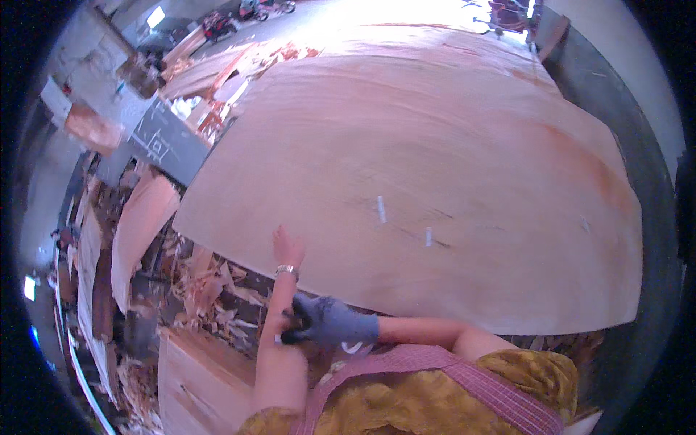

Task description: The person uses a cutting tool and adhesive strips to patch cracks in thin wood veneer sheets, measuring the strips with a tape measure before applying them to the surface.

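Observation:
A large pale wood veneer sheet (pixel 464 167) spreads in front of me, with short white strips (pixel 381 209) stuck on it near dark cracks. Over the sheet's near left part my bare left hand (pixel 288 249) reaches out, fingers extended and slightly blurred, holding nothing; a metal watch (pixel 287 270) circles its wrist. My right hand (pixel 328 319), in a grey-blue glove with black fingers, is bent across my body beside my left forearm. Its fingers are curled, and what they hold cannot be made out. A white curved thing (pixel 352 348) shows just below the glove.
Torn veneer scraps (pixel 206 290) litter the floor at left, beside longer veneer pieces (pixel 141 232). A wooden board (pixel 196 377) lies near my left side. Beyond the sheet's left edge stands a grey panel with chalk marks (pixel 170 141). Motorbikes (pixel 217 27) are parked far back.

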`<state>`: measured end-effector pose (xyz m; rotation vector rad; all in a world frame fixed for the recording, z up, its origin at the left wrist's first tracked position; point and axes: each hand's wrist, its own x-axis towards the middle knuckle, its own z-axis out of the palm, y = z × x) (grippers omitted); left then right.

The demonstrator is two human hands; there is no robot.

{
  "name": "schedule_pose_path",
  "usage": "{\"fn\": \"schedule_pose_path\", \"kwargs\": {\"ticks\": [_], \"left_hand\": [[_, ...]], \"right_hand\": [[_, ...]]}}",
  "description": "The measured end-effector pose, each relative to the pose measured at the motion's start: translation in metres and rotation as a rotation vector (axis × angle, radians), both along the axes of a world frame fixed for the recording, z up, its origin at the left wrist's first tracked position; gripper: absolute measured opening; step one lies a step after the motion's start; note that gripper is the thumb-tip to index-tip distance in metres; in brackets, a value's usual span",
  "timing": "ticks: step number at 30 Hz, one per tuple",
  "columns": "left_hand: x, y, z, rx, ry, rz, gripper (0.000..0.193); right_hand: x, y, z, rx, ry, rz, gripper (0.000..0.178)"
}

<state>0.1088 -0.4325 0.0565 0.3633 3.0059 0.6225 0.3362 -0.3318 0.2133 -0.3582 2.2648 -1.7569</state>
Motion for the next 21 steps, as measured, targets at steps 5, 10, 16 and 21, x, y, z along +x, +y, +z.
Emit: {"fn": "schedule_pose_path", "kwargs": {"ticks": [5, 10, 16, 21], "left_hand": [[-0.040, -0.063, -0.018, -0.069, -0.142, 0.597, 0.093], [-0.093, -0.243, -0.099, 0.606, -0.198, 1.029, 0.106], [-0.139, -0.257, -0.116, 0.749, -0.395, 0.978, 0.064], [-0.141, -0.295, -0.140, 1.154, -0.504, 0.896, 0.054]], "right_hand": [[-0.068, 0.011, -0.101, 0.051, 0.087, -0.170, 0.055], [-0.211, 0.024, -0.155, 0.936, 0.302, -0.380, 0.051], [-0.330, 0.071, -0.206, 1.135, 0.236, -0.450, 0.052], [-0.330, 0.029, -0.213, 1.117, 0.256, -0.483, 0.052]]}}
